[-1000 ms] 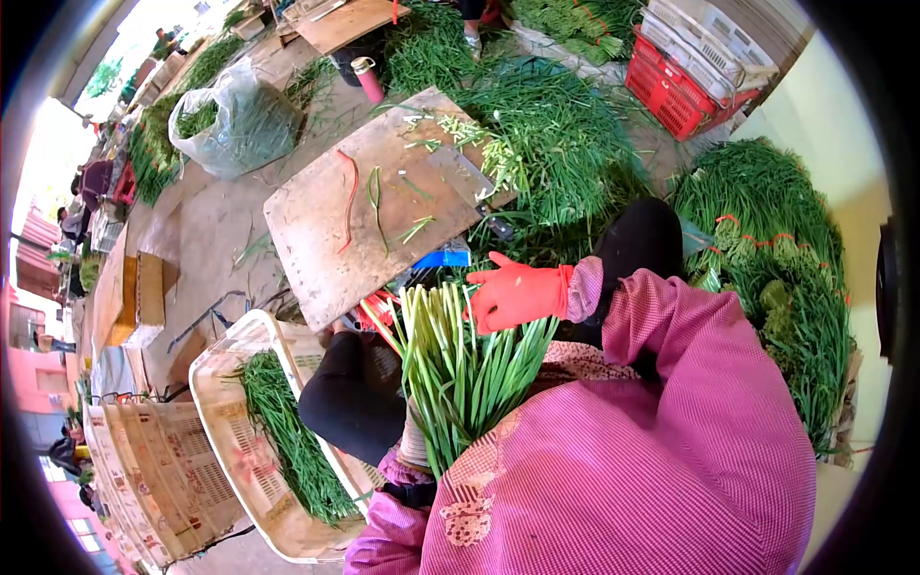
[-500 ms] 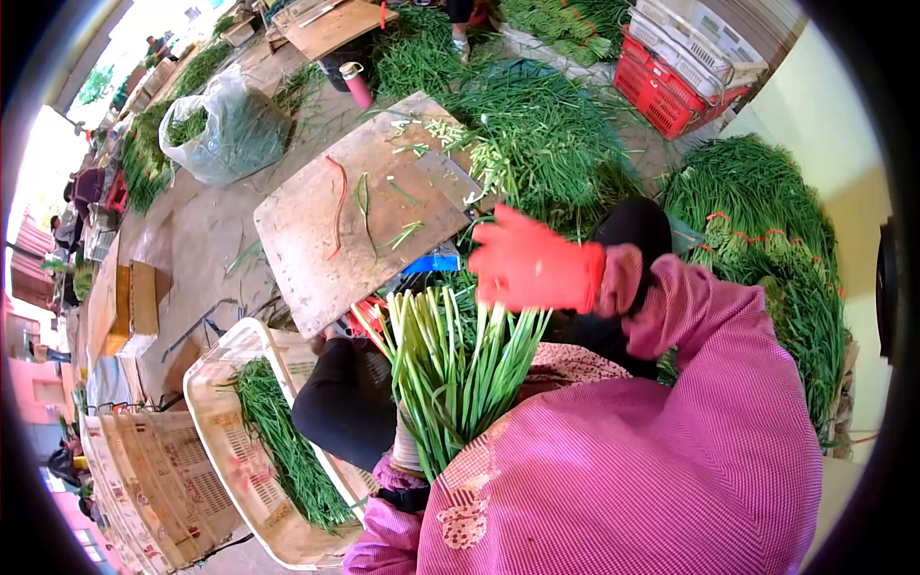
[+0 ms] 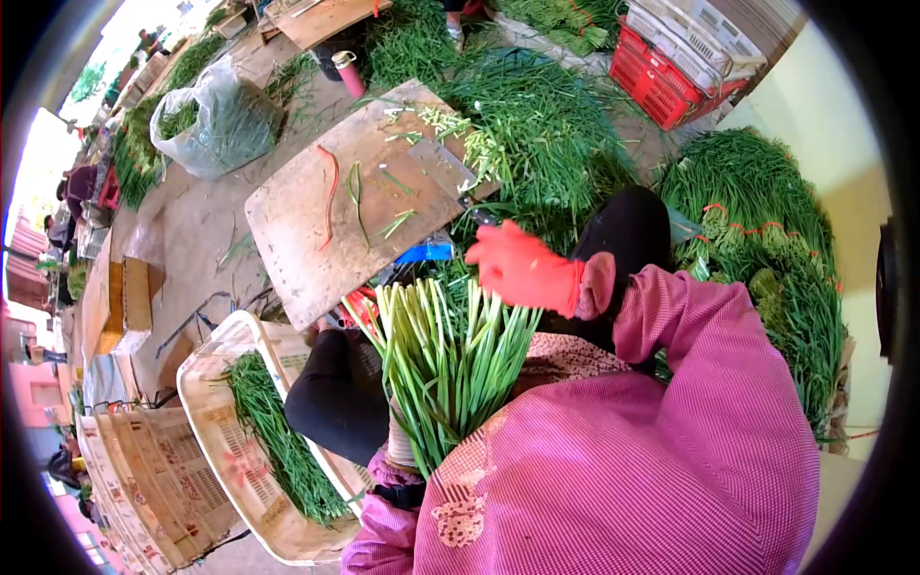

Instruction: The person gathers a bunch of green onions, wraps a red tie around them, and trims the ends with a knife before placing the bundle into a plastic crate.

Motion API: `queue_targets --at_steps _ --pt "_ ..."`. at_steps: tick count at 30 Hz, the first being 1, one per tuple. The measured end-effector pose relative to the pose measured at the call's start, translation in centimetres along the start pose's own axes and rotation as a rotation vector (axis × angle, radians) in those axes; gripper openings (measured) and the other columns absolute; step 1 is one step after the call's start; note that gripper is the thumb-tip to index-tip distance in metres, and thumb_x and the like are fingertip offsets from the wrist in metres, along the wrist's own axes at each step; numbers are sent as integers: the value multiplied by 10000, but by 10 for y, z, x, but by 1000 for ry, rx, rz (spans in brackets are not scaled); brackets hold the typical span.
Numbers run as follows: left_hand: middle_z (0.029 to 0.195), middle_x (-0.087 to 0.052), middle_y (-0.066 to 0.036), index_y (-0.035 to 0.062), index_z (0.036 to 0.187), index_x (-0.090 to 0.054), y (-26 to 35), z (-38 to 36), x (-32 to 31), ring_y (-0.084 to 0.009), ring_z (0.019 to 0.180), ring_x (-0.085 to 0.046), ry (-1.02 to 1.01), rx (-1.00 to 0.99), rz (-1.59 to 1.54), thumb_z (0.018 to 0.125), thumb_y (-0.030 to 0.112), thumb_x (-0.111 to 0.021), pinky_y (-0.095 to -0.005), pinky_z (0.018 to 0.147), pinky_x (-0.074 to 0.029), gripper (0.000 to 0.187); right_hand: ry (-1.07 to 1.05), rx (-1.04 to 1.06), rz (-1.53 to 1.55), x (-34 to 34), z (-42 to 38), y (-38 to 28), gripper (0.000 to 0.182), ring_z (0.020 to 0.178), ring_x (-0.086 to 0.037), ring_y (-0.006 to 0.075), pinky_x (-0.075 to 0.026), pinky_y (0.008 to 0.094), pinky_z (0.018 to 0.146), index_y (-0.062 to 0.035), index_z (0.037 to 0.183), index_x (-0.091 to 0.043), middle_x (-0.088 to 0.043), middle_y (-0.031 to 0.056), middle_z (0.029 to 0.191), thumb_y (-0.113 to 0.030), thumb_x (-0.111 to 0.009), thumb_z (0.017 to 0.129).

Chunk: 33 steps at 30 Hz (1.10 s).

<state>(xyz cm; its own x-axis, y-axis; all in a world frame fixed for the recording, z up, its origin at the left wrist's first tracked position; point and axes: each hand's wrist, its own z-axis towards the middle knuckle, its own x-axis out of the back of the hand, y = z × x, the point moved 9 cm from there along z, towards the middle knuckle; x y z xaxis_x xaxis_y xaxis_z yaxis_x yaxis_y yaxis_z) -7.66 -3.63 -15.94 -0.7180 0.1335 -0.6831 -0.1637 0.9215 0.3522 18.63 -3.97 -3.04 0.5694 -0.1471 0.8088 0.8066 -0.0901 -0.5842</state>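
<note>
A thick bunch of garlic chives (image 3: pixel 455 369) stands upright before my chest, pale stem ends up. My left arm reaches in behind it at the lower left; the bunch seems held there, though the fingers are hidden. My right hand (image 3: pixel 522 268), in a red glove, hovers just behind the stem ends at their right side, fingers loosely bent and nothing visible in them. Just beyond its fingertips is the dark handle of a wide-bladed knife (image 3: pixel 443 172), which lies at the right edge of a worn wooden board (image 3: pixel 307 220). A red strip (image 3: pixel 332 192) and cut scraps lie on the board.
A white plastic basket (image 3: pixel 216 460) with greens stands at lower left. Heaped greens (image 3: pixel 546 125) lie beyond the board, and banded bundles (image 3: pixel 767 240) are piled at right. Red and white crates (image 3: pixel 661 72), a clear plastic bag (image 3: pixel 225 125) and a pink bottle (image 3: pixel 350 77) stand farther off.
My right hand has lowered slightly away from the board, and the knife's dark handle, covered before, now shows. The whole view has shifted a little; the chives stay upright in place.
</note>
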Motion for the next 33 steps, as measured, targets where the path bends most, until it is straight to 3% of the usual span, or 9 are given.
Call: queue_targets --at_steps 2,4,10,18,24,26,29,31,33 --pt "957 -643 -82 50 1120 -573 1 2 1 -216 813 -638 -38 -18 -1 961 339 -472 -338 695 -555 345 365 -53 -575 54 9 8 105 908 -493 317 -384 471 846 -73 805 -638 -560 95 957 -144 -578 757" --pt "966 -645 -86 46 1132 -570 3 0 -1 -219 821 -640 -74 -35 1 963 334 -468 -340 706 -557 349 598 -2 -900 105 8 3 93 1196 -449 337 -329 521 1002 -92 785 -639 -581 74 1165 -165 -581 783" --pt "1075 -636 -129 31 1196 -549 -2 6 -7 -262 929 -637 -123 32 -84 964 326 -456 -388 782 -558 387 -107 201 -330 22 -6 -48 239 1360 -271 406 -127 634 1095 -169 748 -727 -576 64 1249 -391 -646 778" --pt "1029 -644 -122 41 1154 -569 3 -2 -10 -271 898 -634 -67 -3 -55 955 363 -476 -398 782 -550 390 -223 270 -193 -41 -21 -32 156 1364 -304 336 -180 554 1126 -158 761 -703 -589 46 1238 -295 -633 789" --pt "1043 -646 -124 53 1153 -570 6 -8 -24 -281 903 -632 -98 -22 -65 939 420 -487 -422 790 -539 432 375 141 -655 57 16 6 89 892 -538 240 -436 396 832 -104 704 -595 -553 45 807 -185 -630 696" --pt "1060 -645 -128 47 1162 -566 1 -6 -9 -278 913 -633 -87 18 -116 935 427 -497 -416 798 -542 447 374 -28 -1147 107 22 19 112 1048 -528 253 -388 379 922 -105 786 -670 -612 47 950 -189 -635 720" --pt "1084 -642 -135 49 1201 -554 4 -13 -19 -285 939 -633 -107 -21 -127 930 435 -507 -426 832 -540 474 755 27 -1054 135 -1 12 228 1026 -567 267 -429 391 878 -100 803 -723 -663 74 920 -316 -650 786" --pt "1086 -641 -134 53 1202 -556 1 -13 -12 -288 942 -632 -95 4 -117 930 448 -501 -432 823 -542 483 -217 -315 -411 73 1 41 429 895 -624 282 -478 390 776 -80 854 -724 -682 110 837 -495 -622 816" --pt "1098 -637 -132 53 1211 -551 1 -14 -17 -284 954 -628 -129 12 -129 935 457 -481 -425 823 -542 494 -588 -322 -6 4 -21 43 537 732 -647 261 -490 379 666 -51 872 -706 -671 120 765 -572 -598 806"
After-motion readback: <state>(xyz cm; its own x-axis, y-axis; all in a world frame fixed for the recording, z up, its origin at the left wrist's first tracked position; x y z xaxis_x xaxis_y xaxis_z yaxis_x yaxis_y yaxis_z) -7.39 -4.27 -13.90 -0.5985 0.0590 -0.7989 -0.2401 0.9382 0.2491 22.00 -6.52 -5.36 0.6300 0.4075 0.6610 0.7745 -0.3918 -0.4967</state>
